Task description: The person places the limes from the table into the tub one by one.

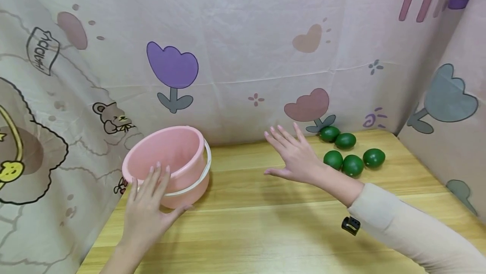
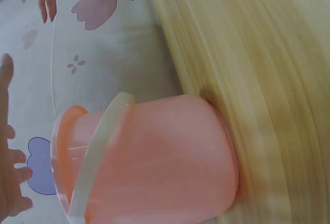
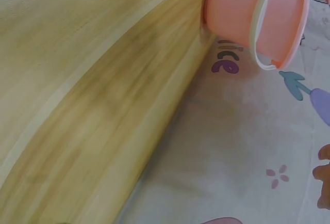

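Observation:
A pink plastic bucket (image 1: 191, 177) with a white handle (image 1: 207, 160) stands at the left of the wooden table. Its handle hangs down along the side. My left hand (image 1: 146, 210) is in front of the bucket, fingers straight and spread; in the left wrist view a gap shows between fingers and rim. Over the middle of the table, my right hand (image 1: 298, 158) hovers palm down with straight fingers and holds nothing. Several dark green oval fruits (image 1: 352, 165) lie in a loose cluster to its right. The bucket's inside bottom is hidden in the head view.
A printed cloth (image 1: 243, 55) with flowers and bears hangs behind and at both sides of the wooden table (image 1: 243, 232). Beside the right sleeve (image 1: 406, 219) is a small black device (image 1: 351, 225).

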`<state>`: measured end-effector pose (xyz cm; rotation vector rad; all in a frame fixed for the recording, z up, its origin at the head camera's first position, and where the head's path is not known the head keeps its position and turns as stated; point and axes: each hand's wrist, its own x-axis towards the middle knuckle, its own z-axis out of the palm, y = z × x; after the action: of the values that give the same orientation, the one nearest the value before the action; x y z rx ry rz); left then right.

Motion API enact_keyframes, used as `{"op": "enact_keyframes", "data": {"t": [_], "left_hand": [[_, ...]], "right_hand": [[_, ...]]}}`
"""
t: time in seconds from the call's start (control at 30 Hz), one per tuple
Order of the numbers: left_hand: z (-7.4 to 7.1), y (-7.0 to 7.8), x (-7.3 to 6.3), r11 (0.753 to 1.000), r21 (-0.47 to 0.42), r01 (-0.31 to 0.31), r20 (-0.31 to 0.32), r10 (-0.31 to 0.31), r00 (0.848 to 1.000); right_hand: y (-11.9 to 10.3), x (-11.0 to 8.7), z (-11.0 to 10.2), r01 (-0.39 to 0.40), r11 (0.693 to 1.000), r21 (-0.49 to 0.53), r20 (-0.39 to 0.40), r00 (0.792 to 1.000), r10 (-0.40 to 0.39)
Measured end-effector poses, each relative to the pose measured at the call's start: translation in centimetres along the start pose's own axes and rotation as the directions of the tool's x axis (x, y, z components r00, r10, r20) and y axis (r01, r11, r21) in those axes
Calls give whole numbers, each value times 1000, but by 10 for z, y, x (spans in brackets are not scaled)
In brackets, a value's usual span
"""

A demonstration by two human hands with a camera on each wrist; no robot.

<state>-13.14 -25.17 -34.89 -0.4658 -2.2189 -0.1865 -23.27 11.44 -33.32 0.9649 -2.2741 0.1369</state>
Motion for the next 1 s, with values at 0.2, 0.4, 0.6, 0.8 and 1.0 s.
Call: {"op": "enact_keyframes", "data": {"t": [0.2,0.4,0.6,0.8,1.0], "left_hand": [[9,-6,5,995,-8,-103,-238,98,966],[12,-4,9,989,-12,-150,-341,137,930],[12,0,16,981,-37,-190,-462,152,874],[13,3,20,973,-64,-220,-541,151,828],[20,2,18,967,-94,-238,-611,132,780]], "right_hand": [[-1,9,14,60,998,-4,-114,992,-60],[1,16,23,124,992,11,-243,963,-118],[5,23,32,212,977,23,-386,903,-187],[4,30,45,294,956,10,-495,832,-251],[-2,35,58,365,931,-19,-582,753,-308]]}}
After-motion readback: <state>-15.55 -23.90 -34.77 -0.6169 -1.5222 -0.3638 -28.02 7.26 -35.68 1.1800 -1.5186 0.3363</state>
